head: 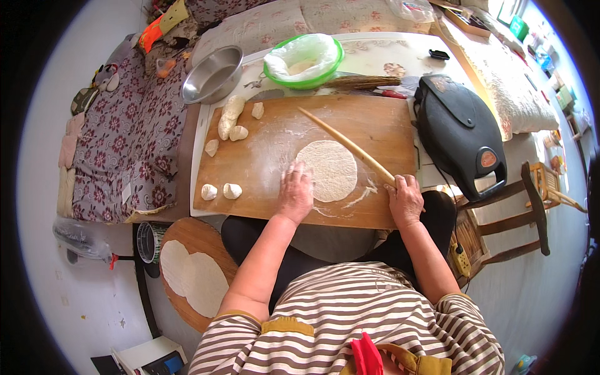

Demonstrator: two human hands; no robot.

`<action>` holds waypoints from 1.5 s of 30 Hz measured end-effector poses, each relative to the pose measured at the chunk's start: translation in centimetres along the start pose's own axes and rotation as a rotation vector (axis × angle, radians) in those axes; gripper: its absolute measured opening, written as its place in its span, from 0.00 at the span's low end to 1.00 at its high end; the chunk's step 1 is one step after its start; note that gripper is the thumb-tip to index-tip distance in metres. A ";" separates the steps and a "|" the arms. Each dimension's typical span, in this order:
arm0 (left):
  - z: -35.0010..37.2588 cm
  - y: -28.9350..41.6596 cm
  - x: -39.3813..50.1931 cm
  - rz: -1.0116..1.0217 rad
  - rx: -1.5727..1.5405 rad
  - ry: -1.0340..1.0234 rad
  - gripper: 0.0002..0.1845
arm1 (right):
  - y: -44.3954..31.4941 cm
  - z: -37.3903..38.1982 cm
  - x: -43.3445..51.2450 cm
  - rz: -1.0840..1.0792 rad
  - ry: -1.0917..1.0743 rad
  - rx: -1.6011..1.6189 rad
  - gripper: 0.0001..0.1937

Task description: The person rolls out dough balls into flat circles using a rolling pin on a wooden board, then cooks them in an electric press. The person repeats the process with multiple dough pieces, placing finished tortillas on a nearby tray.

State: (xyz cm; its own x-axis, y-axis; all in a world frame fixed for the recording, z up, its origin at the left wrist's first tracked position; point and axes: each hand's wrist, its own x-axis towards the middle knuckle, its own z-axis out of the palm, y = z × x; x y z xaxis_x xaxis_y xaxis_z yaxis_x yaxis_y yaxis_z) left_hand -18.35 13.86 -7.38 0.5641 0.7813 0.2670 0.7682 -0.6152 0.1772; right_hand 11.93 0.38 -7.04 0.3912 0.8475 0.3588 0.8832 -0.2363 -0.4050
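Observation:
A flat round of rolled dough lies on the floured wooden board. The fingers of my left hand rest at its left edge, spread a little and gripping nothing. My right hand is closed around the near end of a wooden rolling pin, which slants away to the far left, past the dough's upper right side. Toward the board's left side are a thick roll of dough and several small dough lumps, among them one dough piece near the front edge.
Behind the board stand a steel basin, a green bowl lined with plastic and a straw brush. A black electric griddle sits at the right, near a wooden chair. Low on the left, a round board carries flat dough sheets.

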 end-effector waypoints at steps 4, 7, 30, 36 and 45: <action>-1.2 2.5 1.1 0.003 -0.057 -0.122 0.21 | 0.5 -0.1 0.2 0.007 0.015 0.023 0.18; -2.3 4.7 0.5 0.017 0.047 -0.159 0.22 | -0.1 -0.4 0.1 -0.044 -0.010 0.010 0.18; 2.8 0.3 10.4 -0.217 0.070 -0.258 0.36 | 1.2 3.5 5.7 -0.064 -0.219 -0.151 0.37; 2.5 -1.5 8.2 -0.139 0.054 -0.220 0.36 | 0.1 3.1 6.6 -0.063 -0.218 -0.183 0.36; 3.4 -2.0 8.5 -0.163 0.104 -0.180 0.35 | 0.0 3.2 6.0 -0.085 -0.292 -0.187 0.37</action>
State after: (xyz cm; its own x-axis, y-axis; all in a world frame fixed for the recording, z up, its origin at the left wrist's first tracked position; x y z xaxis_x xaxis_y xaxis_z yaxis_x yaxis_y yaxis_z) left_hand -14.00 22.10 -8.71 0.4680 0.8810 0.0689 0.8750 -0.4729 0.1034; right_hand 13.45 6.94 -7.60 0.2477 0.9616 0.1181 0.9521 -0.2191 -0.2132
